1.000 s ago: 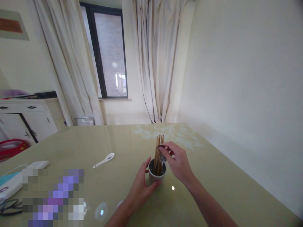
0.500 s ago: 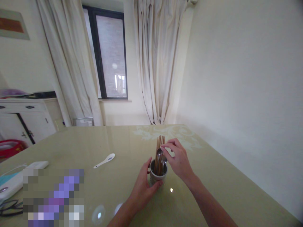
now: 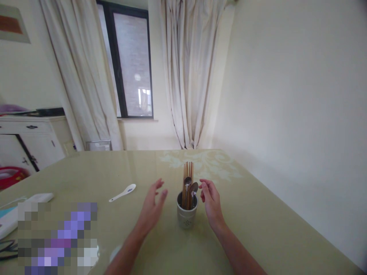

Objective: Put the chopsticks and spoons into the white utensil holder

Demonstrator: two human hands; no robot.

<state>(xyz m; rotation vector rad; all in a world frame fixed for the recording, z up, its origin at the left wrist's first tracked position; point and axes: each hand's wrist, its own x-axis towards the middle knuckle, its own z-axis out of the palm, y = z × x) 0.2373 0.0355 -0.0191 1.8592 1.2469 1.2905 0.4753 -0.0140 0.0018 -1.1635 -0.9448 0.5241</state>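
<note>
"Along the glossy green counter (image 3: 258,229), left to right?"

"White ceramic spoon (image 3: 122,193), then the left hand (image 3: 150,208), open, empty. Grey cylindrical cup (image 3: 187,217) holding brown wooden chopsticks (image 3: 188,170) and silvery metal spoons (image 3: 194,188); just beside, the right hand (image 3: 212,200), loosely curled, empty."

"So, between grasps?"

"I'd judge so; taking the ceramic spoon would need a low pinch."

Pale curtains (image 3: 80,76) hang beside a dark-framed window (image 3: 133,57). To the left stands a white cabinet (image 3: 40,143) with dark handles, a red container (image 3: 20,177) low in front of it. A picture (image 3: 13,25) hangs higher up, and a pale floral pattern (image 3: 210,158) marks the far end of the worktop (image 3: 266,217).
</note>
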